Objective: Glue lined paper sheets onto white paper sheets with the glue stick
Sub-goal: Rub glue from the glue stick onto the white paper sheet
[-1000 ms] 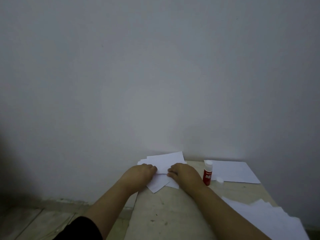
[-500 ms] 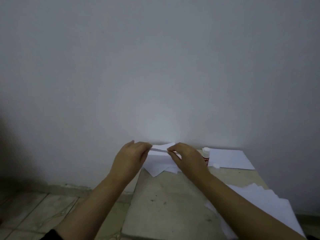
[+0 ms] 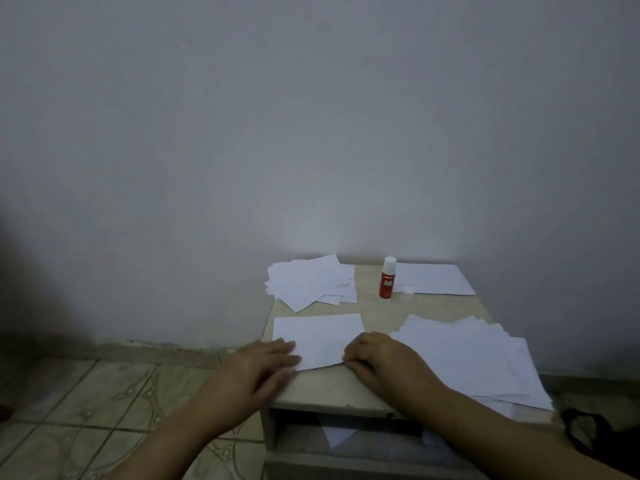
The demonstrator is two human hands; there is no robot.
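Observation:
A single white sheet (image 3: 318, 337) lies flat at the near left of the small table (image 3: 374, 317). My left hand (image 3: 263, 368) rests flat on its near left corner, fingers straight. My right hand (image 3: 377, 358) presses its near right corner with the fingers bent down on the edge. The red glue stick (image 3: 387, 279) stands upright at the back, uncapped, its small white cap (image 3: 408, 290) lying beside it. A messy pile of sheets (image 3: 311, 282) sits at the back left. A single sheet (image 3: 433, 278) lies at the back right.
A spread stack of sheets (image 3: 474, 358) covers the table's right side, overhanging the near edge. Below the tabletop an open drawer shelf (image 3: 346, 438) holds paper. A wall stands right behind the table. Tiled floor (image 3: 86, 410) lies to the left. A dark object (image 3: 588, 434) sits at lower right.
Both hands lifted a sheet from the back left pile, carried it toward me and laid it flat at the near left of the table. The view tilted downward.

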